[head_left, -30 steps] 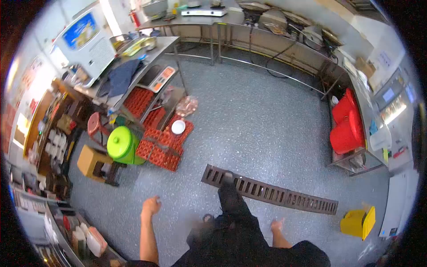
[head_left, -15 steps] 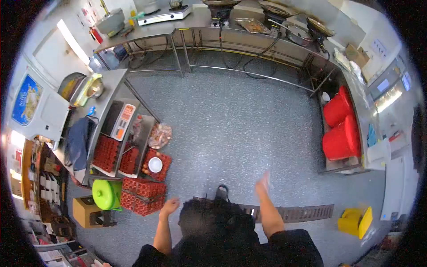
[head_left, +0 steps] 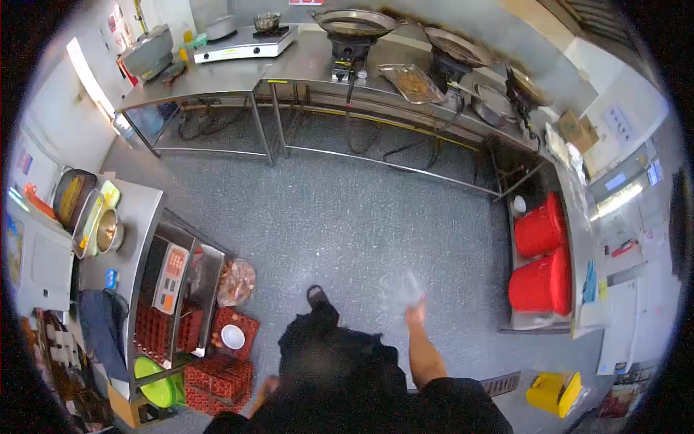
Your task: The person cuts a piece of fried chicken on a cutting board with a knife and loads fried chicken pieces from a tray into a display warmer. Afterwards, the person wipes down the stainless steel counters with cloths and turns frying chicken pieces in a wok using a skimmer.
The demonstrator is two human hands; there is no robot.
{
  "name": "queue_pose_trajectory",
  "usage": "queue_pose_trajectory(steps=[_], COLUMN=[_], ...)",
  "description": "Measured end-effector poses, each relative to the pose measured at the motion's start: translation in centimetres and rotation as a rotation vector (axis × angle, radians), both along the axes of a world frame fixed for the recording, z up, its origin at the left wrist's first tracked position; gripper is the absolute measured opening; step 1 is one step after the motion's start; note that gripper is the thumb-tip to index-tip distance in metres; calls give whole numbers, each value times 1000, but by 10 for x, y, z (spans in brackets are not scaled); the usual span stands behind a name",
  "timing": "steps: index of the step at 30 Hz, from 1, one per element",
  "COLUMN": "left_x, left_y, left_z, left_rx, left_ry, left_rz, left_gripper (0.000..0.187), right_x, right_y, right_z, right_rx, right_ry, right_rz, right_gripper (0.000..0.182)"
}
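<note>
My right hand (head_left: pixel 416 312) is closed on a clear plastic bag (head_left: pixel 405 291), thin and blurred, which hangs out over the grey floor. Low at my side, my left hand (head_left: pixel 267 385) is partly covered by my dark clothing, its fingers smeared. Nearest to it is a bundle of red egg trays (head_left: pixel 217 380) on the floor. A white bowl (head_left: pixel 233 336) rests on another red tray with a few eggs beside it.
Ahead runs a steel counter (head_left: pixel 296 72) with wok burners and a white gas stove (head_left: pixel 246 45). Red buckets (head_left: pixel 541 282) stand on a low shelf at right, a yellow bin (head_left: pixel 553 393) nearer. At left are a steel shelf unit (head_left: pixel 155 199) and a lime-green tub (head_left: pixel 160 390).
I have stepped forward: the counter and stoves are nearer, and the floor drain has slid back under me. The plastic bag has swung forward and spread out from my right hand.
</note>
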State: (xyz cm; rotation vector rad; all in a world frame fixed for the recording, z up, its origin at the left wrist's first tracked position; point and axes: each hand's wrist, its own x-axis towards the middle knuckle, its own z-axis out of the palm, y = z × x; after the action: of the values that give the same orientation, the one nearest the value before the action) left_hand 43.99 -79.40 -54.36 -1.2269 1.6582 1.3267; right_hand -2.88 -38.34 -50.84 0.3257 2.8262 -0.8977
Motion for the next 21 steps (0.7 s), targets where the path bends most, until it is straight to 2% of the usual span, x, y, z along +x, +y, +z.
queue_pose_trajectory(steps=[2, 3, 4, 5, 7, 8, 9, 10, 11, 12, 15, 17, 18, 20, 21], left_x=[-72, -126, -177, -225, -323, -362, -388, -417, -438, -448, -428, -406, -399, -392, -401], left_y=[-46, -78, -107, -132, -173, -180, -182, -186, -191, -198, -206, -161, -136, -72, -45], left_z=[-7, -14, -22, -22, 33, 95, 132, 159, 170, 167, 84, 68, 62, 55, 55], left_rx=[-49, -138, -213, -257, -366, -432, -398, -367, -337, -361, -548, -419, -389, -336, -312], left_ry=[94, 224, 349, 463, 694, 800, 840, 888, 934, 910, 796, 519, 422, 253, 199], left_rz=[-27, -78, -78, -16, 66, 92, 199, 313, 430, 436, 329, 630, 695, 640, 605], left_gripper=[32, 33, 33, 34, 30, 25, 23, 22, 21, 20, 19, 20, 20, 21, 21], right_x=[-20, -45, -72, -58, -83, -105, -134, -181, -227, -274, -416, -507, -552, -632, -667], right_y=[25, 40, 55, 60, 9, -18, -52, -86, -121, -157, -312, -423, -474, -557, -592], right_z=[-39, -69, -99, -97, -33, -15, 5, -1, -5, -8, 62, 107, 132, 179, 197], right_rx=[201, 343, 471, 634, 296, 213, 124, 116, 105, 91, -419, -767, -947, -1096, -1017], right_ry=[-221, -380, -505, -635, -428, -340, -259, -223, -182, -139, -263, -256, -254, -61, 252], right_rz=[-54, -39, 21, 178, -178, -198, -171, -44, 82, 204, 644, 642, 615, 676, 806], right_gripper=[75, 73, 72, 71, 75, 78, 81, 85, 88, 92, 89, 86, 85, 82, 84])
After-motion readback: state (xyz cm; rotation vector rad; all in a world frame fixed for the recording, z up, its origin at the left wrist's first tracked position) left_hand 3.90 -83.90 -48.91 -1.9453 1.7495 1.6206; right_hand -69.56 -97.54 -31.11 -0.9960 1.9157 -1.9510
